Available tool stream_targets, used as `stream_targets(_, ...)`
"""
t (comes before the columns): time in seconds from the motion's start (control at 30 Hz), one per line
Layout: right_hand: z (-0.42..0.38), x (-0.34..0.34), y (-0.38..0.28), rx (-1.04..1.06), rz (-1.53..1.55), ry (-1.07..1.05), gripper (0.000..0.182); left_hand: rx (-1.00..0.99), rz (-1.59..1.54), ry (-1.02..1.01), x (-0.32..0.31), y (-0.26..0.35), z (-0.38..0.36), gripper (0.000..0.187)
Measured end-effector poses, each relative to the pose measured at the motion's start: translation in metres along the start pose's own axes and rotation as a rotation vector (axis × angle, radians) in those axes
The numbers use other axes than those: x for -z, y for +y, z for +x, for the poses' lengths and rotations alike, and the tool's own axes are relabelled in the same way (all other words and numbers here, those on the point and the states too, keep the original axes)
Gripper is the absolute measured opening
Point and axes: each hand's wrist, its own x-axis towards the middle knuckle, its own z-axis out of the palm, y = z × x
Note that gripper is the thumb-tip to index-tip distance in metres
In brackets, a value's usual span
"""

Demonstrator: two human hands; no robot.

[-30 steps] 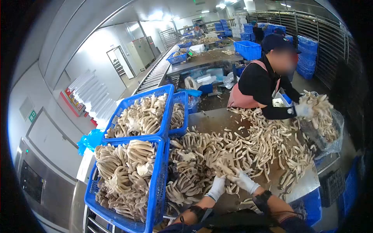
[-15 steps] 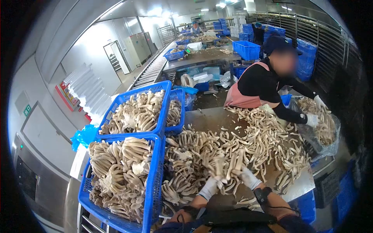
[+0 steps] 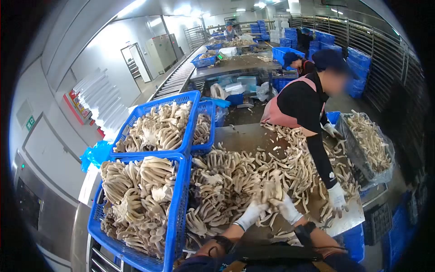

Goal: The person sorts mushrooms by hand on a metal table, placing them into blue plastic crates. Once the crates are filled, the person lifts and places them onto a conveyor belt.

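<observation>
My left hand, in a white glove, is closed on a mushroom cluster at the near part of the table. Close beside it my right hand, also gloved, grips the same cluster from the other side; the cluster is blurred and the fingertips are partly hidden. A heap of clustered mushrooms lies left of my hands. Loose single mushrooms spread over the metal table ahead and to the right.
Blue baskets of mushrooms stand stacked at my left. A co-worker in a pink apron leans over the table's right side, near a plastic-lined crate of mushrooms. Behind the baskets runs a roller conveyor.
My two hands have drawn slightly closer together around the cluster. The co-worker's hands have left the lined crate; one now reaches down to the table near my right side.
</observation>
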Motion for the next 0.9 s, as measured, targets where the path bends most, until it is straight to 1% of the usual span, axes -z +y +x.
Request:
stream_targets(0.03,-0.001,0.002,-0.002,0.016,-0.149,-0.041,0.04,-0.043,0.086,-0.153,0.001,0.0,-0.005,0.031)
stream_targets(0.07,0.002,0.018,-0.008,-0.283,-0.313,-0.103,0.037,0.008,0.078,-0.07,0.004,0.002,-0.005,0.033)
stream_targets(0.1,0.004,0.018,-0.004,-0.184,-0.165,-0.031,0.035,0.049,0.069,0.012,0.008,0.01,-0.002,0.036)
stream_targets(0.17,0.01,0.016,0.006,0.019,0.131,0.113,0.031,0.13,0.018,0.06,0.017,0.017,0.003,0.04)
stream_targets(0.2,0.005,0.015,0.001,0.108,-0.12,0.125,0.031,0.175,-0.013,0.083,0.016,0.019,0.001,0.041)
stream_targets(0.23,-0.001,0.013,-0.005,0.197,-0.371,0.132,0.032,0.158,-0.015,-0.093,0.011,0.018,-0.005,0.034)
stream_targets(0.27,-0.003,0.01,-0.01,0.288,-0.619,0.138,0.033,0.08,0.047,-0.058,-0.001,0.017,-0.007,0.033)
stream_targets(0.3,-0.002,0.007,-0.008,0.187,-0.33,0.141,0.035,-0.002,0.113,-0.021,-0.01,0.015,-0.006,0.033)
stream_targets(0.33,0.0,0.005,-0.005,0.086,-0.042,0.139,0.037,0.072,-0.024,0.043,-0.001,0.015,0.004,0.031)
stream_targets(0.37,0.001,0.002,-0.001,-0.019,0.245,0.132,0.039,0.145,-0.075,0.236,0.003,0.016,0.011,0.029)
stream_targets(0.43,0.008,0.014,0.019,0.214,-0.422,0.296,0.041,0.177,-0.204,0.191,0.024,-0.006,0.024,0.025)
stream_targets(0.5,0.019,0.021,0.013,0.453,-1.098,0.453,0.044,0.112,-0.187,-0.107,0.013,0.0,0.011,0.028)
stream_targets(0.53,0.018,0.026,0.012,0.238,-1.024,0.363,0.045,0.114,-0.004,-0.129,0.003,-0.002,0.004,0.031)
stream_targets(0.57,0.016,0.018,0.016,0.268,-0.896,0.329,0.043,-0.109,-0.012,-0.208,-0.016,0.012,-0.006,0.032)
stream_targets(0.6,0.016,0.009,0.022,0.305,-0.769,0.296,0.041,-0.102,0.065,-0.073,-0.001,-0.008,0.012,0.032)
stream_targets(0.63,0.013,0.0,0.023,0.33,-0.645,0.261,0.039,-0.04,0.008,0.043,0.003,-0.006,0.014,0.032)
stream_targets(0.67,0.008,-0.006,0.024,0.215,-0.337,0.188,0.034,0.016,-0.056,0.163,0.007,-0.006,0.017,0.033)
stream_targets(0.7,0.003,-0.014,0.023,0.094,-0.03,0.157,0.03,0.115,-0.247,0.261,0.005,0.026,0.008,0.036)
stream_targets(0.73,-0.001,-0.016,0.021,0.08,0.173,0.169,0.035,0.129,-0.313,0.198,0.015,0.026,0.008,0.03)
stream_targets(0.77,-0.002,-0.019,0.012,0.073,0.38,0.175,0.041,0.14,-0.209,0.063,0.013,0.021,0.01,0.027)
stream_targets(0.8,-0.001,-0.021,0.001,0.016,0.466,0.051,0.05,0.15,-0.098,-0.069,0.011,0.015,0.008,0.025)
stream_targets(0.83,-0.003,-0.022,-0.007,-0.046,0.558,-0.072,0.059,0.022,-0.001,-0.091,0.006,0.008,0.004,0.021)
stream_targets(0.87,-0.005,-0.021,-0.026,-0.055,0.145,-0.068,0.06,-0.108,0.096,-0.099,-0.014,0.032,-0.011,0.018)
stream_targets(0.9,0.002,-0.011,-0.001,0.035,0.218,0.033,0.06,-0.024,-0.034,0.019,-0.002,0.024,-0.002,0.018)
